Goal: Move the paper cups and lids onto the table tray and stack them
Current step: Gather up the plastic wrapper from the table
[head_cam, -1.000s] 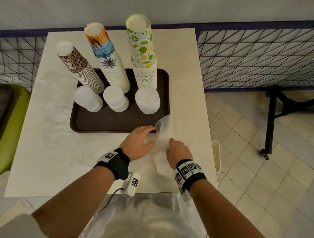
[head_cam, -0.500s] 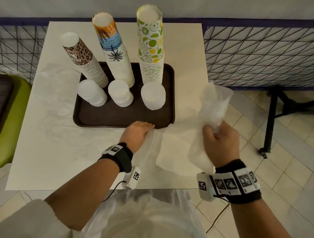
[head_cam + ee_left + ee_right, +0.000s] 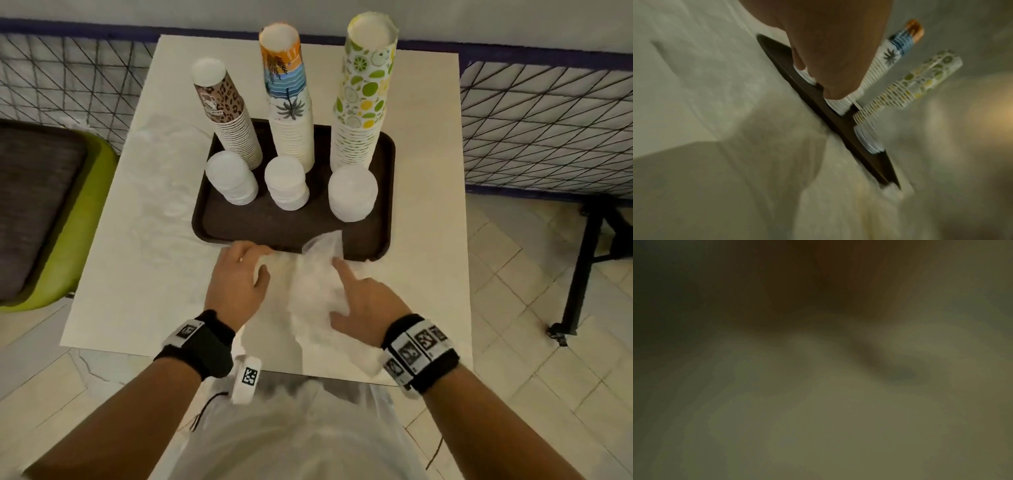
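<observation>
Cup stacks [image 3: 291,102] crowd tray [image 3: 274,226] rear.

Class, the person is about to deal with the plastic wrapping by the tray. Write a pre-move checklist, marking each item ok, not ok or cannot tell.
1. Three cup stacks upright on the tray: ok.
2. Three lid stacks in front of them: ok.
3. Left hand on the plastic wrapping: ok.
4. Right hand on it, forefinger extended: ok.
5. Wrapping clear of tray: not ok, overlaps the near rim.
6. Wrapping empty: cannot tell.
</observation>
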`<act>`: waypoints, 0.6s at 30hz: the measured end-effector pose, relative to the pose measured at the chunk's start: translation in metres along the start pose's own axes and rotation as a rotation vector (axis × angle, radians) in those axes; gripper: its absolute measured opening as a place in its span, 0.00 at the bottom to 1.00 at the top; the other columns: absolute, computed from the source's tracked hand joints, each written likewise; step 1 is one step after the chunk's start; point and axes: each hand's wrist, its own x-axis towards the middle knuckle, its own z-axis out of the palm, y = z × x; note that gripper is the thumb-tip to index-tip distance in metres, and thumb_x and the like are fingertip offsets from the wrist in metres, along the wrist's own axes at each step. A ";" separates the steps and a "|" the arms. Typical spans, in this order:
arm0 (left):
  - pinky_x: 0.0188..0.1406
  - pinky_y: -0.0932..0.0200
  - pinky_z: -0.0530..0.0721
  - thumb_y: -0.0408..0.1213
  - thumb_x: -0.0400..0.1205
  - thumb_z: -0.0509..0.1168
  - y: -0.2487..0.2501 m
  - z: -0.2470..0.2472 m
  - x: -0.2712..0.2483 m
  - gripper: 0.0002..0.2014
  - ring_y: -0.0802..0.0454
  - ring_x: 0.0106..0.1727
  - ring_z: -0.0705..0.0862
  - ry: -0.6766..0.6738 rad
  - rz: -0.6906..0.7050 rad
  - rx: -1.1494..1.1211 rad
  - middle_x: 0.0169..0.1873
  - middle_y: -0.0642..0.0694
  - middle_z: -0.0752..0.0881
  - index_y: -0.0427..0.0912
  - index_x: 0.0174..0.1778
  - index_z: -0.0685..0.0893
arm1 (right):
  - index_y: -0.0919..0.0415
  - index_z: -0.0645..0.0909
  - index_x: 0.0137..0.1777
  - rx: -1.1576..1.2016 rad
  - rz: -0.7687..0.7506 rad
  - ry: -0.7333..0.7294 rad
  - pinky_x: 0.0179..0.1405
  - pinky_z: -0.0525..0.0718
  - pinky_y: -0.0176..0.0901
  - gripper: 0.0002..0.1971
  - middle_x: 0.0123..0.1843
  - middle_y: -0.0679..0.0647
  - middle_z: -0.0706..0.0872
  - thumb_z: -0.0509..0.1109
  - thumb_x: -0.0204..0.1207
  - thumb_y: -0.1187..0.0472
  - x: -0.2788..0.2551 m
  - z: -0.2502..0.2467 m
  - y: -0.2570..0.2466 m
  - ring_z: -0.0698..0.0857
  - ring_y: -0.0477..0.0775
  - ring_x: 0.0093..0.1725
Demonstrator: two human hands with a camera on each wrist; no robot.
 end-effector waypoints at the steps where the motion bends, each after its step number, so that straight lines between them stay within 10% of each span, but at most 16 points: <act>1: 0.65 0.44 0.81 0.28 0.81 0.72 -0.011 -0.004 0.000 0.19 0.37 0.60 0.81 -0.002 -0.007 0.031 0.61 0.40 0.83 0.44 0.67 0.88 | 0.42 0.34 0.86 -0.047 -0.013 -0.064 0.53 0.84 0.52 0.50 0.57 0.60 0.86 0.70 0.79 0.43 0.010 0.015 -0.005 0.86 0.62 0.53; 6: 0.59 0.36 0.87 0.32 0.84 0.71 -0.062 -0.013 0.023 0.17 0.31 0.61 0.83 -0.026 -0.059 0.128 0.64 0.39 0.88 0.50 0.68 0.90 | 0.36 0.46 0.84 -0.160 0.045 -0.074 0.61 0.85 0.58 0.45 0.78 0.60 0.61 0.73 0.77 0.45 0.044 0.063 -0.019 0.79 0.66 0.65; 9: 0.51 0.38 0.88 0.35 0.84 0.70 -0.079 -0.015 0.037 0.13 0.32 0.54 0.84 -0.034 -0.007 0.155 0.55 0.42 0.91 0.50 0.62 0.93 | 0.54 0.68 0.76 -0.147 0.035 0.063 0.60 0.84 0.53 0.25 0.71 0.59 0.65 0.69 0.80 0.59 0.056 0.073 -0.026 0.80 0.64 0.61; 13: 0.47 0.42 0.86 0.42 0.85 0.68 -0.088 -0.017 0.046 0.11 0.35 0.50 0.82 -0.032 0.002 0.135 0.49 0.47 0.92 0.55 0.57 0.95 | 0.61 0.74 0.70 0.026 0.089 0.060 0.56 0.82 0.48 0.17 0.61 0.59 0.80 0.66 0.82 0.60 0.061 0.064 -0.037 0.84 0.64 0.58; 18: 0.46 0.48 0.81 0.41 0.83 0.73 -0.087 -0.022 0.046 0.09 0.35 0.50 0.81 -0.067 -0.007 0.124 0.47 0.49 0.91 0.57 0.56 0.95 | 0.61 0.80 0.53 0.356 0.035 0.446 0.38 0.70 0.27 0.08 0.39 0.46 0.81 0.73 0.77 0.63 0.046 0.018 -0.070 0.81 0.50 0.40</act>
